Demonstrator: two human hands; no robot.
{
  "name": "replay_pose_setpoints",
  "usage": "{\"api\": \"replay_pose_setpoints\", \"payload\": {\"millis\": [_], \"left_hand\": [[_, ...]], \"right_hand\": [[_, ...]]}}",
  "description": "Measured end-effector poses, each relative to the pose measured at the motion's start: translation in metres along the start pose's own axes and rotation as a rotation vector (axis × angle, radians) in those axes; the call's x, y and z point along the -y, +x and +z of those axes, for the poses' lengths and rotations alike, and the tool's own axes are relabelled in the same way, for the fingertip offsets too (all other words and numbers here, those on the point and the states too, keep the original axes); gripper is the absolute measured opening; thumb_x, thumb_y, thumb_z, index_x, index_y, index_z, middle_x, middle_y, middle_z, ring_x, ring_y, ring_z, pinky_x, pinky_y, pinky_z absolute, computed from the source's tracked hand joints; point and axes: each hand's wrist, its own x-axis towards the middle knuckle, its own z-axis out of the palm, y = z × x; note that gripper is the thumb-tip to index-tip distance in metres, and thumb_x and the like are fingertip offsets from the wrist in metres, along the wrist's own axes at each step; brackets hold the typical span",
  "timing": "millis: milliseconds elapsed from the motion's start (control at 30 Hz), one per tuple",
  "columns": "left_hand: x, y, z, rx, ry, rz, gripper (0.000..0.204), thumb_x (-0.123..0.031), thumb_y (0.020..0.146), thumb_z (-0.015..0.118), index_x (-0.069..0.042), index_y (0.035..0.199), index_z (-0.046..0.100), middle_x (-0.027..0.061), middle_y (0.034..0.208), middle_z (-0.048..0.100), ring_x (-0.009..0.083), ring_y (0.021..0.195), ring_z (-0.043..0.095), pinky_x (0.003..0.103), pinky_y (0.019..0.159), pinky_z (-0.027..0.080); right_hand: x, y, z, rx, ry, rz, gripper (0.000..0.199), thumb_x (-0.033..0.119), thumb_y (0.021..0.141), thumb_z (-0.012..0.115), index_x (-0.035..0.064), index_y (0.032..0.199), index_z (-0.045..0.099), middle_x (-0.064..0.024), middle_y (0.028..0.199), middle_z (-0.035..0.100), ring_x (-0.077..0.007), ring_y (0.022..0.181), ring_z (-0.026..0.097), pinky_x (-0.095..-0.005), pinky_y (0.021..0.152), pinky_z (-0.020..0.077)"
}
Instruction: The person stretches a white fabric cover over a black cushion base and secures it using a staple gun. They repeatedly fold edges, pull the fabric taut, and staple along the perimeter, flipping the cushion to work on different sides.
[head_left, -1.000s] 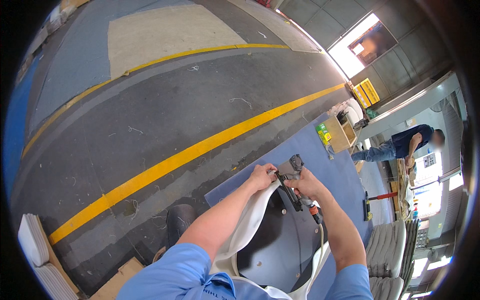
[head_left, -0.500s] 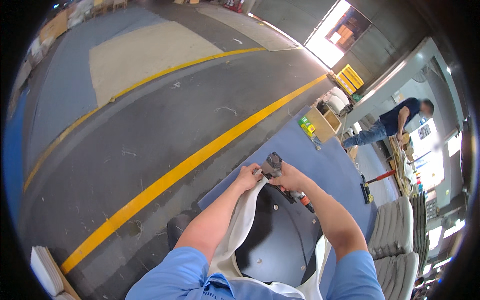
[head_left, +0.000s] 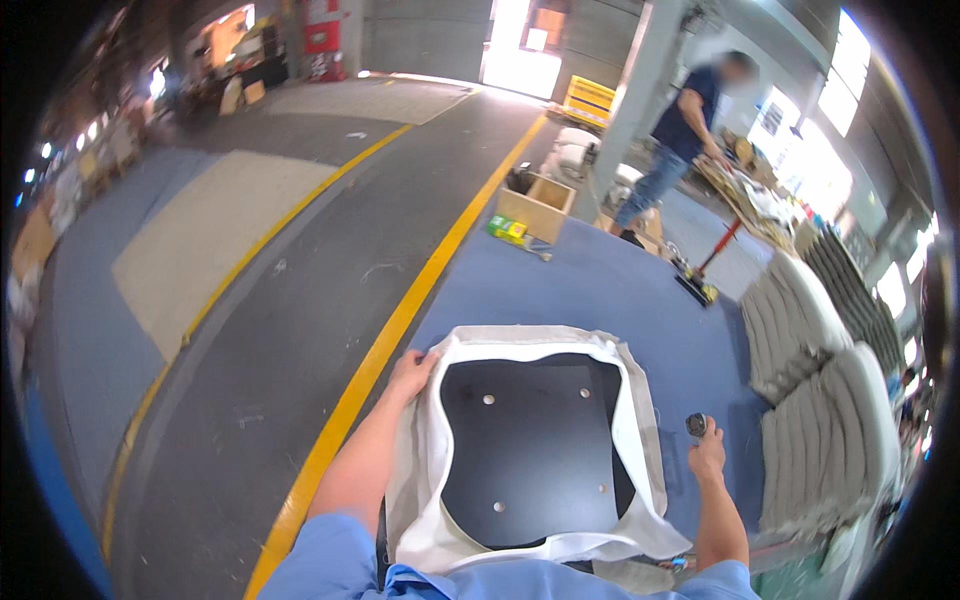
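In front of me lies a seat cushion, underside up: a black board [head_left: 535, 440] with several round holes. A white fabric cover [head_left: 436, 440] is folded over the board's edges, loose and wavy along the near side. My left hand [head_left: 410, 376] grips the cushion's far left corner, fingers closed on the cover. Off to the cushion's right, my right hand [head_left: 707, 456] is closed round a dark staple gun [head_left: 697, 425], held away from the cover. Most of the tool is hidden; only its dark round end shows.
The cushion rests on a blue-topped table [head_left: 560, 290]. A wooden box [head_left: 537, 208] and a green-yellow packet [head_left: 507, 229] sit at its far end. Stacked grey cushions [head_left: 815, 450] stand right. A co-worker [head_left: 683, 130] stands beyond, at another bench, near a red-handled tool [head_left: 715, 250].
My hands have parted: the right one has moved right with the staple gun, away from the cover's edge. The left has stayed at the cover. The view has turned, and the whole cushion now shows.
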Motion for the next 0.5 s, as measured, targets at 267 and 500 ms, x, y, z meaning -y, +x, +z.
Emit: {"api": "replay_pose_setpoints", "payload": {"millis": [267, 500], "left_hand": [[0.011, -0.061, -0.026, 0.182, 0.120, -0.153, 0.053, -0.045, 0.101, 0.069, 0.005, 0.117, 0.073, 0.0135, 0.088, 0.074, 0.0201, 0.061, 0.062, 0.038, 0.054, 0.047], [0.004, -0.095, -0.055, 0.282, 0.047, -0.282, 0.030, -0.031, 0.101, 0.072, -0.002, 0.111, 0.072, 0.0053, 0.077, 0.067, 0.0186, 0.058, 0.060, 0.037, 0.054, 0.048]], "right_hand": [[-0.088, -0.076, 0.075, -0.070, 0.056, 0.070, 0.081, -0.003, 0.081, 0.074, 0.0074, 0.154, 0.041, -0.0211, 0.149, 0.043, -0.0461, 0.134, 0.052, -0.0506, 0.106, 0.0528], [-0.038, -0.014, 0.059, -0.044, 0.370, -0.303, 0.033, 0.011, 0.090, 0.070, 0.0032, 0.123, 0.073, -0.0181, 0.111, 0.073, -0.0373, 0.104, 0.071, -0.0459, 0.092, 0.0577]]}}
